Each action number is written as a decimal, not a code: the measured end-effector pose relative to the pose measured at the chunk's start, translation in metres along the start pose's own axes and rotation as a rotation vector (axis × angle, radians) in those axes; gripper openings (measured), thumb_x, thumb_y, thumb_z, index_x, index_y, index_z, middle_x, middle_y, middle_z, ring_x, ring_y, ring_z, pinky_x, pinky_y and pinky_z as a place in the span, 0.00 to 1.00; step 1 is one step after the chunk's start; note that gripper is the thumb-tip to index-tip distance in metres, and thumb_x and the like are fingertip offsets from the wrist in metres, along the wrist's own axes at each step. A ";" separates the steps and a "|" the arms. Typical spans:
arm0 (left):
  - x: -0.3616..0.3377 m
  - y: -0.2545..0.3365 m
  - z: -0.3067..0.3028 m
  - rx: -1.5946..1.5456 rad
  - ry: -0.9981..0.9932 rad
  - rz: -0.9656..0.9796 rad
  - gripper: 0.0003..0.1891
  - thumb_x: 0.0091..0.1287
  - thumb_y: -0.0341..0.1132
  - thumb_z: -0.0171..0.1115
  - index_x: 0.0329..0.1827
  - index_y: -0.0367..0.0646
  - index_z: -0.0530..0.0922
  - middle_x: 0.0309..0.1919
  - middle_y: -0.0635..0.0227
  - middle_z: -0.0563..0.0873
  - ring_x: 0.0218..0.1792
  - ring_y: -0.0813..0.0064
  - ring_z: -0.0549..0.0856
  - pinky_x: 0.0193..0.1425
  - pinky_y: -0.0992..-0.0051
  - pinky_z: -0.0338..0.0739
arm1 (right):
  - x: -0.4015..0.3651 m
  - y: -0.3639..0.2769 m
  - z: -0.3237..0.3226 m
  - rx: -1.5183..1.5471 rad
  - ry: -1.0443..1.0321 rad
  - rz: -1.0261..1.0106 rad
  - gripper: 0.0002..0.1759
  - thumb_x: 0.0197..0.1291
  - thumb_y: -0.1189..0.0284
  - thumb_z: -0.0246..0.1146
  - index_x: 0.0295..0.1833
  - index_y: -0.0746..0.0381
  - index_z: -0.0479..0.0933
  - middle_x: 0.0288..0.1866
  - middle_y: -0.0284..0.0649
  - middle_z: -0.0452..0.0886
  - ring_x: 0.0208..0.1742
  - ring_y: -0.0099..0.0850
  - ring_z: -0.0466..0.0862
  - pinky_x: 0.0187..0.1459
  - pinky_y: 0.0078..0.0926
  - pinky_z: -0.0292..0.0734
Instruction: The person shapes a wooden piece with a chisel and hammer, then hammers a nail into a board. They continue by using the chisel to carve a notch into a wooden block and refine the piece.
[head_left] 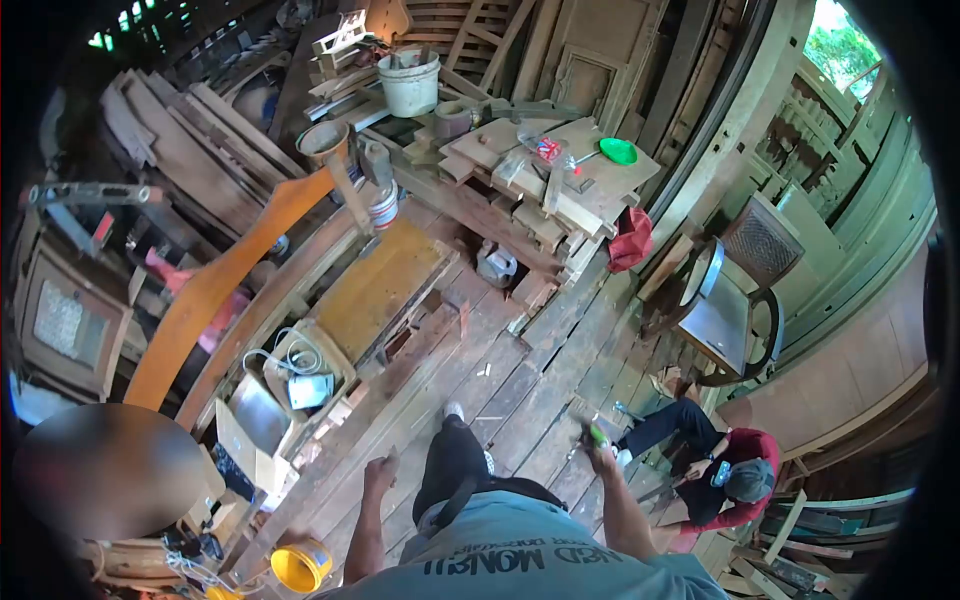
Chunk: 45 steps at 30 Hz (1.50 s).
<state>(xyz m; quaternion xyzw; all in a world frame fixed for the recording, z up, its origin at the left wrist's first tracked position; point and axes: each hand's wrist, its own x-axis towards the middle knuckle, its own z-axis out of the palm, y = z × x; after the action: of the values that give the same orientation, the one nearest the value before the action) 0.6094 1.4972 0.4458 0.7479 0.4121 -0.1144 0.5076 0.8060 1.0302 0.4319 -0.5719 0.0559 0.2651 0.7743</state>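
Green-handled tool point(594, 433) sat in the right hand point(603, 458), whose grip was clamped round it, just right of the person's forward shoe point(455, 410) above the plank floor point(540, 370). The left hand point(380, 472) hung left of that shoe, too small to tell whether its grip was apart or together. A seated person in red point(735, 485) crouched farther right of the shoe.

Green tool handle point(597, 434), green plate point(618, 151), red cloth point(630, 240) — yellow bucket point(300, 566).
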 end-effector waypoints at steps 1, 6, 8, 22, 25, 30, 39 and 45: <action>0.021 0.020 0.001 0.012 0.027 0.002 0.28 0.63 0.55 0.56 0.22 0.33 0.76 0.13 0.60 0.78 0.16 0.72 0.79 0.23 0.70 0.72 | 0.038 -0.031 0.031 -0.008 0.012 -0.061 0.15 0.67 0.62 0.53 0.54 0.57 0.70 0.43 0.33 0.74 0.46 0.27 0.76 0.49 0.31 0.74; 0.152 0.140 0.025 0.029 0.080 0.266 0.26 0.65 0.53 0.55 0.26 0.33 0.76 0.18 0.63 0.76 0.19 0.76 0.73 0.25 0.69 0.71 | 0.165 -0.154 0.149 0.481 -0.225 -0.193 0.24 0.63 0.58 0.56 0.60 0.59 0.65 0.49 0.45 0.76 0.52 0.47 0.79 0.51 0.41 0.77; 0.171 0.229 0.032 -0.245 0.020 0.274 0.27 0.66 0.54 0.54 0.30 0.32 0.77 0.20 0.62 0.77 0.22 0.74 0.74 0.30 0.68 0.71 | 0.194 -0.177 0.187 0.743 -0.380 -0.112 0.20 0.60 0.59 0.57 0.54 0.57 0.66 0.50 0.48 0.74 0.48 0.50 0.80 0.48 0.44 0.78; 0.397 0.496 0.107 -0.248 -0.274 0.690 0.11 0.66 0.32 0.55 0.48 0.36 0.70 0.40 0.57 0.78 0.37 0.67 0.80 0.41 0.70 0.76 | 0.352 -0.270 0.232 -0.465 0.192 -0.311 0.21 0.61 0.78 0.58 0.58 0.61 0.61 0.39 0.37 0.73 0.27 0.21 0.72 0.26 0.18 0.67; 0.412 0.540 0.098 -0.193 -0.201 0.643 0.09 0.64 0.28 0.55 0.45 0.35 0.73 0.38 0.57 0.81 0.37 0.66 0.81 0.43 0.68 0.75 | 0.410 -0.290 0.216 -0.854 0.224 -0.422 0.24 0.63 0.70 0.58 0.65 0.62 0.65 0.30 0.45 0.78 0.27 0.30 0.76 0.29 0.28 0.70; 0.450 0.592 0.102 -0.100 -0.250 0.646 0.11 0.61 0.32 0.60 0.43 0.36 0.75 0.34 0.56 0.84 0.37 0.63 0.83 0.41 0.67 0.75 | 0.480 -0.323 0.194 -0.964 0.076 -0.371 0.24 0.61 0.67 0.57 0.62 0.60 0.67 0.45 0.56 0.78 0.46 0.53 0.79 0.45 0.45 0.75; 0.548 0.626 0.116 0.292 -0.213 0.735 0.07 0.64 0.31 0.56 0.42 0.38 0.76 0.36 0.54 0.83 0.41 0.59 0.82 0.46 0.64 0.74 | 0.548 -0.327 0.167 -0.923 0.127 -0.261 0.29 0.59 0.68 0.60 0.67 0.57 0.63 0.52 0.57 0.77 0.54 0.53 0.76 0.52 0.40 0.72; 0.597 0.673 0.141 0.516 -0.323 0.889 0.10 0.62 0.34 0.55 0.43 0.40 0.76 0.37 0.50 0.82 0.45 0.52 0.80 0.50 0.60 0.73 | 0.542 -0.324 0.164 -0.556 0.104 0.113 0.41 0.53 0.76 0.60 0.73 0.54 0.52 0.54 0.54 0.74 0.53 0.40 0.75 0.54 0.32 0.70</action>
<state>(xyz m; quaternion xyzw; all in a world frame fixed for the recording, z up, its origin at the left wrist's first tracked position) 1.5159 1.5782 0.4772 0.9235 -0.0693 -0.0996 0.3639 1.3865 1.3017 0.5540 -0.7710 0.0525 0.2835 0.5678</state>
